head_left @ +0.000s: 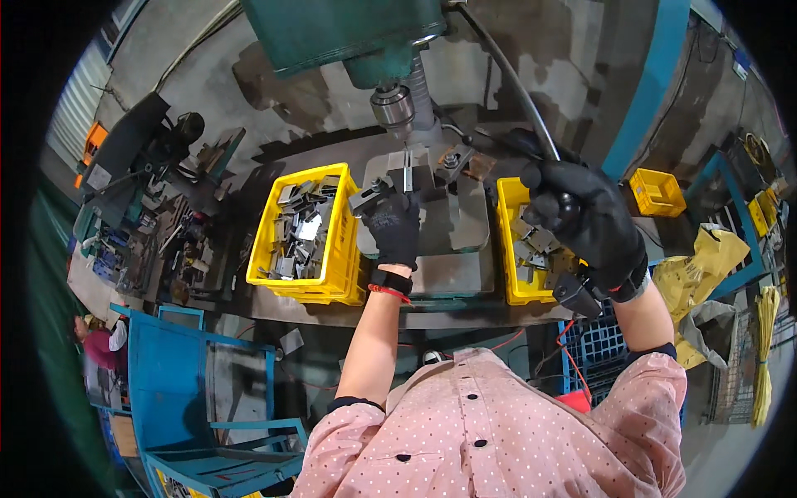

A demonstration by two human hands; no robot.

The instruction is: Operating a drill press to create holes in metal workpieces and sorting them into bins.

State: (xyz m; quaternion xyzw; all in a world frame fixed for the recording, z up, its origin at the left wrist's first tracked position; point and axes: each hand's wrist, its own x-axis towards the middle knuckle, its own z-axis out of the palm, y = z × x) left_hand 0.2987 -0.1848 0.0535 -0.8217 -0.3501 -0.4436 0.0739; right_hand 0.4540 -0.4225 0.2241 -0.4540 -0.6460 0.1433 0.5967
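My left hand (pixel 392 228), in a black glove, is at the metal fixture (pixel 422 173) on the drill press table (pixel 470 220). Its fingers are curled in against the fixture, beside a dark metal clamp block (pixel 370 196); what they grip is hidden. Above the fixture hangs the drill chuck (pixel 393 108) of the green drill press (pixel 344 33). My right hand (pixel 585 216), also gloved in black, is closed round the end of the press's long feed lever (pixel 515 83). This hand is raised above the right-hand yellow bin (pixel 516 292).
A yellow bin (pixel 344 241) full of small metal parts stands left of the press table. The right-hand bin also holds metal parts. Another machine (pixel 133 141) stands far left. Farther right are a small yellow crate (pixel 657 192) and yellow sacking (pixel 706 266). A blue metal frame (pixel 178 373) is at lower left.
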